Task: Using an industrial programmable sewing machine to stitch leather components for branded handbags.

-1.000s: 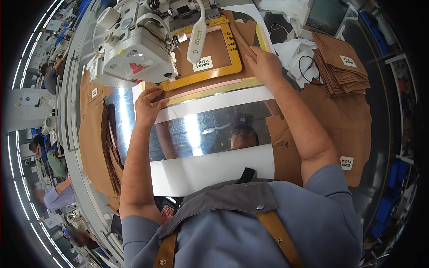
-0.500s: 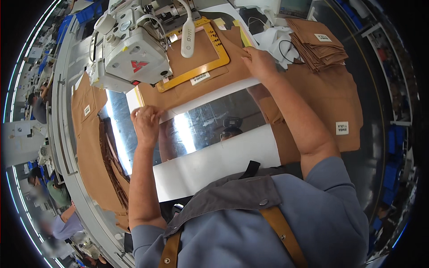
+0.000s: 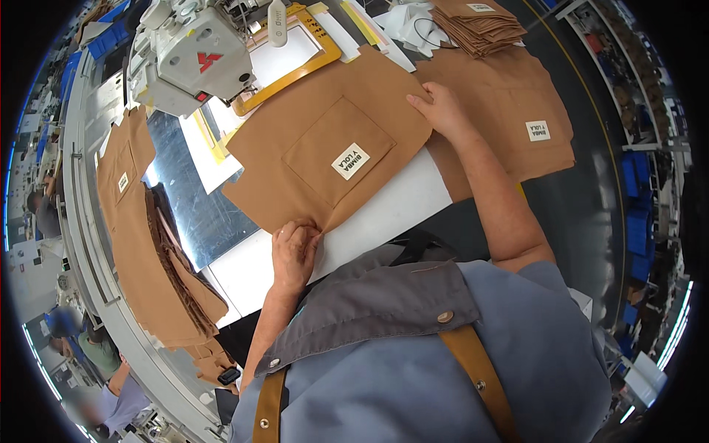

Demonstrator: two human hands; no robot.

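Observation:
A brown fabric panel (image 3: 295, 184) with a stitched square pocket outline and a white label (image 3: 350, 161) is stretched between my hands. My left hand (image 3: 295, 255) is closed on its near edge, where the cloth gathers in a crease. At the right edge, my right hand (image 3: 445, 114) pinches the fabric between thumb and fingers. Beyond the panel lies a yellow clamp frame (image 3: 329, 50), its inside showing white. The white and grey sewing machine head (image 3: 196, 55) stands at the far left, beside the frame. Under the panel, the white table edge (image 3: 384, 214) is partly covered.
Stacked brown panels (image 3: 151, 280) lie at the left, beside a shiny metal plate (image 3: 185, 170). More brown panels (image 3: 502, 103) rest at the right, below a folded brown stack (image 3: 480, 29) and crumpled white cloth (image 3: 406, 28). Blue bins (image 3: 641, 221) line a rack farther right.
The brown panel has come out from the yellow frame toward me, covering most of the shiny plate. My left hand has moved nearer and right; my right hand remains on the panel's right side.

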